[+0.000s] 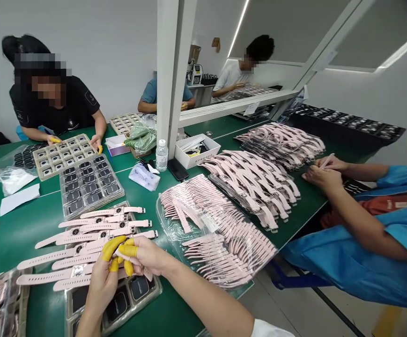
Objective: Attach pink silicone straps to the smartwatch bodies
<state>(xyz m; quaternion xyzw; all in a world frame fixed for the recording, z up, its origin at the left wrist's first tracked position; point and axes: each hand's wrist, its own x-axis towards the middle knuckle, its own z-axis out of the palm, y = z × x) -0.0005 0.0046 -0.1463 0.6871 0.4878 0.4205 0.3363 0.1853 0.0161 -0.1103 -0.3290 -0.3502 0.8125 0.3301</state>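
Note:
My left hand (102, 281) and my right hand (143, 256) meet low in the middle, fingertips capped in yellow finger cots. Both pinch a pink watch strap (147, 273) between them, above a tray of black square watch bodies (119, 299). Just beyond lies a row of assembled pink watches (94, 229) on the green table (6, 234). Right of my hands sits a heap of loose pink straps (220, 238) on clear plastic.
More trays of black watch bodies (89, 185) and a beige tray (62, 154) lie in front of a person in black. A water bottle (161, 155), a white box (196, 150) and more pink watch piles (255, 182) stand further right, where a person in blue works.

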